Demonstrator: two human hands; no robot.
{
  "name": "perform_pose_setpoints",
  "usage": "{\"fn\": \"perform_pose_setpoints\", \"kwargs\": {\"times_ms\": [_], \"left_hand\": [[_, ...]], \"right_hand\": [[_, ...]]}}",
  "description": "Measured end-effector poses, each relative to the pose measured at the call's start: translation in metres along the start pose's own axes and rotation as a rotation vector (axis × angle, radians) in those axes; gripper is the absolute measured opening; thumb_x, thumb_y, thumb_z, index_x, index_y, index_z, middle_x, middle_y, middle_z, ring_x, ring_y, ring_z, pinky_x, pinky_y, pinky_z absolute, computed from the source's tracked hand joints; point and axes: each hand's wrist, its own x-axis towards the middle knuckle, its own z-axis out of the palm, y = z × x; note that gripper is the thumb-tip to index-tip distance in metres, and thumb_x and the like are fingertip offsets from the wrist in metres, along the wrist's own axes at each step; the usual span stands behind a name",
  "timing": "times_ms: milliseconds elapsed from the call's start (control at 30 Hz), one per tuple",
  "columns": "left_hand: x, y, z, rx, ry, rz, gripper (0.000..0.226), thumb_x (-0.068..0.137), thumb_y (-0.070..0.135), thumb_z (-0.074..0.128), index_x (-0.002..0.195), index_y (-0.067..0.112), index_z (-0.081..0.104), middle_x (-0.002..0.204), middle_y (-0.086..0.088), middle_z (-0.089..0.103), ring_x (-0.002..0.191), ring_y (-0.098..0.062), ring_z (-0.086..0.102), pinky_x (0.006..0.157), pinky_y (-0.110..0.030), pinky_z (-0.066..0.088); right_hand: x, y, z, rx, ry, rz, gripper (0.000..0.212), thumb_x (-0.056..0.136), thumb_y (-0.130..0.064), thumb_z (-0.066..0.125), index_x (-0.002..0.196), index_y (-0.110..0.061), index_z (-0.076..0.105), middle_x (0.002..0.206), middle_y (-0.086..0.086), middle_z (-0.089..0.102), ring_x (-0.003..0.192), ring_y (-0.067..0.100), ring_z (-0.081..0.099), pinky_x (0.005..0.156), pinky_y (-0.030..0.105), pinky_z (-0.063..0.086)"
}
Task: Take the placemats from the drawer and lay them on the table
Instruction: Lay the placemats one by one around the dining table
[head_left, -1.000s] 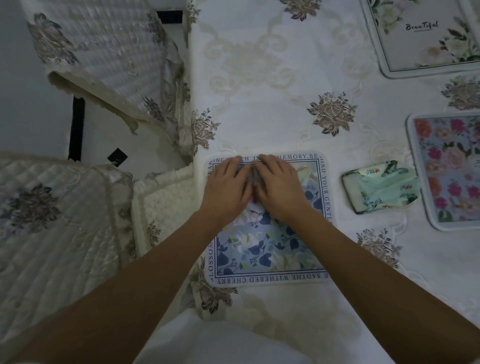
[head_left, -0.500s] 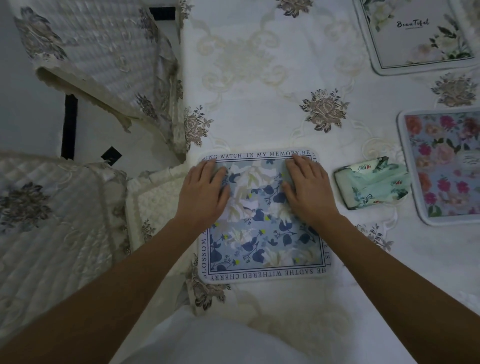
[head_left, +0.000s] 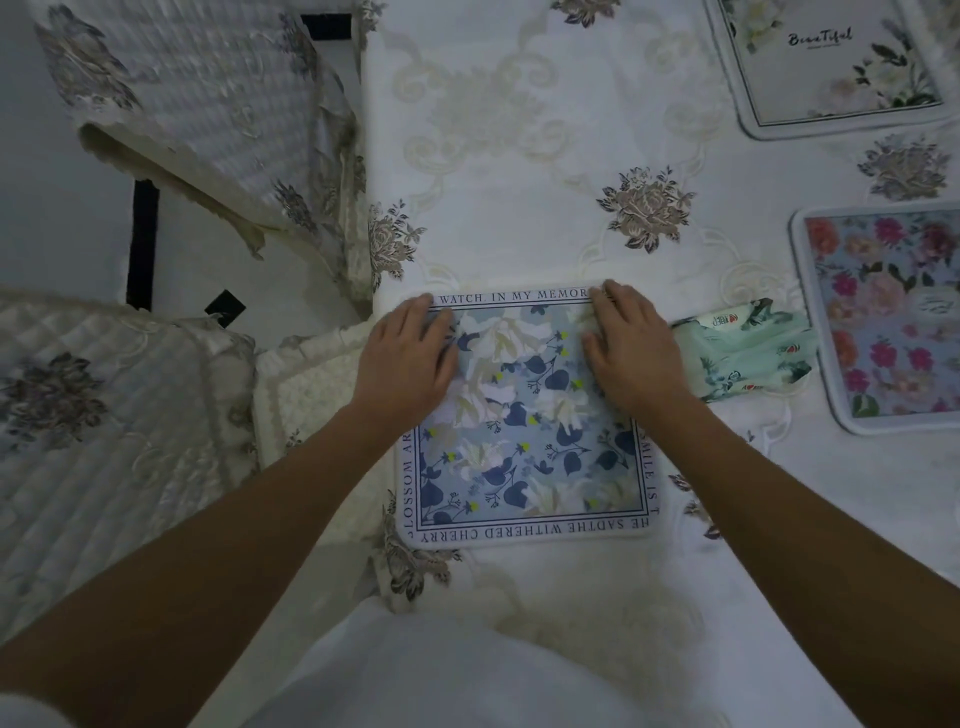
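- Head view, the grip: neither hand held anything. The left hand (head_left: 410, 358) and the right hand (head_left: 631, 348) lay palm down with straight fingers on the far half of the blue placemat (head_left: 530, 457). The grip was wide on both sides, pressing rather than grasping.
- Head view, the change: a second earlier the two hands had been touching side by side at the middle of that far half. Half a second earlier they had parted. At this moment they were well apart, the left over the far-left corner and the right over the far-right corner. It read as a smoothing stroke from the centre outward.
- Head view, the mat: the blue placemat lay flat at the near-left corner of the surface (head_left: 519, 156), its left edge just beside the surface's edge. It seemed to have kept its place through the stroke.
- Head view, the neighbours: a pink-flowered placemat (head_left: 883, 322) and a white placemat (head_left: 831, 67) already lay further right. A green packet (head_left: 743, 353) sat between the blue and pink ones.
- Judgement: this mat looked laid, and lifting the hands off would finish it. The drawer was out of view, so whether more mats remained could not be told.
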Motion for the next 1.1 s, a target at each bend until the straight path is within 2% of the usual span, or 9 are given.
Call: {"fn": "perform_pose_setpoints", "kwargs": {"times_ms": [167, 367, 500, 667, 800, 900, 1100], "left_hand": [[-0.013, -0.006, 0.000, -0.013, -0.024, -0.038, 0.057, 0.100, 0.042, 0.033, 0.142, 0.008, 0.049, 0.149, -0.019, 0.045, 0.138, -0.034, 0.040, 0.117, -0.052, 0.029], [-0.038, 0.003, 0.004, -0.033, -0.021, -0.051, 0.055, 0.101, 0.040, 0.035, 0.140, 0.005, 0.050, 0.148, -0.020, 0.045, 0.138, -0.034, 0.040, 0.116, -0.053, 0.029], [-0.063, 0.010, 0.007, -0.055, -0.007, -0.064, 0.053, 0.100, 0.036, 0.040, 0.141, 0.005, 0.050, 0.148, -0.019, 0.045, 0.139, -0.033, 0.038, 0.117, -0.050, 0.030], [-0.102, 0.018, 0.014, -0.122, -0.013, -0.094, 0.055, 0.100, 0.038, 0.037, 0.142, 0.004, 0.050, 0.152, -0.018, 0.042, 0.142, -0.034, 0.036, 0.116, -0.049, 0.033], [-0.138, 0.025, 0.020, -0.142, -0.013, -0.091, 0.059, 0.101, 0.041, 0.033, 0.145, 0.004, 0.047, 0.155, -0.018, 0.038, 0.144, -0.032, 0.032, 0.119, -0.045, 0.028], [-0.163, 0.032, 0.022, -0.169, -0.008, -0.085, 0.058, 0.101, 0.040, 0.034, 0.147, 0.005, 0.044, 0.157, -0.017, 0.035, 0.146, -0.030, 0.029, 0.121, -0.038, 0.021], [-0.184, 0.042, 0.016, -0.206, 0.048, -0.108, 0.053, 0.101, 0.040, 0.038, 0.142, 0.008, 0.051, 0.149, -0.015, 0.047, 0.136, -0.031, 0.043, 0.111, -0.046, 0.036]], "right_hand": [[-0.005, 0.012, 0.000, 0.026, -0.046, 0.001, 0.059, 0.103, -0.036, 0.037, 0.153, -0.010, 0.023, 0.161, 0.010, 0.021, 0.148, 0.028, 0.016, 0.122, 0.039, 0.015], [-0.034, 0.008, 0.007, 0.029, -0.029, 0.032, 0.061, 0.100, -0.041, 0.037, 0.151, -0.009, 0.028, 0.159, 0.013, 0.026, 0.146, 0.030, 0.022, 0.120, 0.046, 0.020], [-0.066, 0.007, 0.012, 0.077, -0.006, 0.052, 0.057, 0.101, -0.036, 0.044, 0.150, -0.011, 0.031, 0.158, 0.011, 0.027, 0.146, 0.029, 0.023, 0.119, 0.045, 0.024], [-0.118, 0.005, 0.021, 0.131, 0.002, 0.086, 0.059, 0.101, -0.039, 0.042, 0.152, -0.013, 0.028, 0.160, 0.006, 0.023, 0.147, 0.023, 0.019, 0.120, 0.042, 0.021], [-0.160, 0.005, 0.029, 0.130, 0.016, 0.078, 0.061, 0.100, -0.044, 0.035, 0.152, -0.014, 0.029, 0.160, 0.005, 0.025, 0.147, 0.023, 0.020, 0.120, 0.042, 0.023], [-0.184, 0.003, 0.032, 0.146, 0.010, 0.089, 0.062, 0.099, -0.044, 0.037, 0.153, -0.016, 0.027, 0.160, 0.002, 0.024, 0.148, 0.020, 0.019, 0.120, 0.039, 0.019], [-0.200, -0.011, 0.031, 0.132, 0.055, 0.085, 0.051, 0.100, -0.039, 0.044, 0.144, -0.013, 0.041, 0.155, 0.010, 0.034, 0.145, 0.028, 0.025, 0.119, 0.045, 0.023]]}}
